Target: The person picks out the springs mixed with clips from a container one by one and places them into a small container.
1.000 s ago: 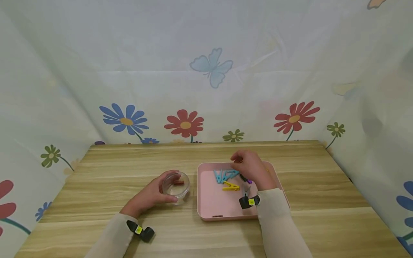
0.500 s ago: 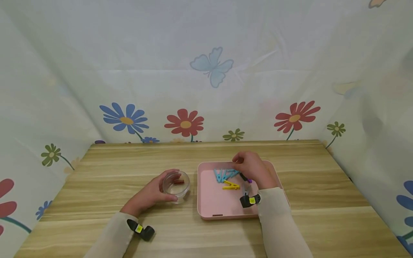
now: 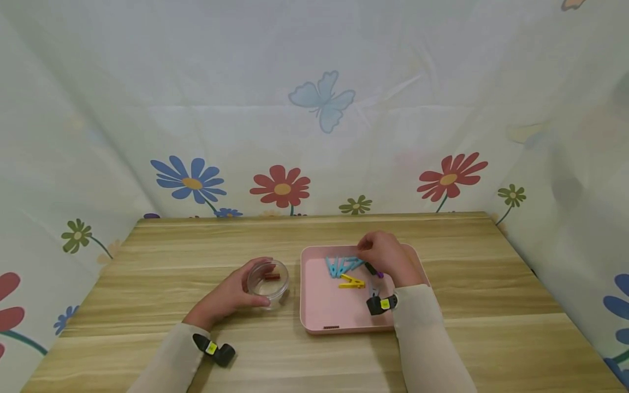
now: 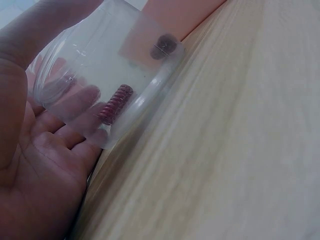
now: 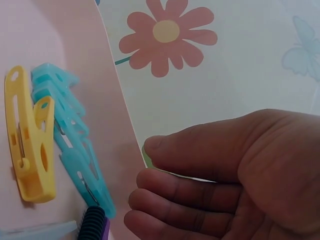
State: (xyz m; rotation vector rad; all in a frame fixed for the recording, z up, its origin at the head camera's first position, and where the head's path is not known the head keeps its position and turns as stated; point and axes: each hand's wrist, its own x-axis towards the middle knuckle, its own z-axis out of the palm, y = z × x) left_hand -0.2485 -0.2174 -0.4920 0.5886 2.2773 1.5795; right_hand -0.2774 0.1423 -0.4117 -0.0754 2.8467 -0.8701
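Note:
My left hand (image 3: pixel 228 295) grips a clear plastic jar (image 3: pixel 280 295) around its side, thumb at the near side and fingers at the far side. A small red coil spring (image 4: pixel 116 104) lies inside the jar; a dark round spot also shows through its wall. My right hand (image 3: pixel 385 255) hovers over the back of the pink tray (image 3: pixel 324 308), fingers loosely bent, nothing visible between them. Below it in the tray lie several light-blue clothespins (image 5: pixel 82 170), a yellow clothespin (image 5: pixel 30 145), a black coil spring (image 5: pixel 92 223) and a purple piece (image 5: pixel 106 229), mostly hidden.
A pale translucent clip (image 5: pixel 37 230) lies near my right wrist, partly covered. A small dark ridged piece (image 3: pixel 331 327) sits by the tray's front wall. The wooden table (image 3: pixel 196 240) ends at a flowered cloth backdrop (image 3: pixel 236 131).
My right hand has shifted slightly to the right over the tray's back edge. The left hand and the jar have hardly moved.

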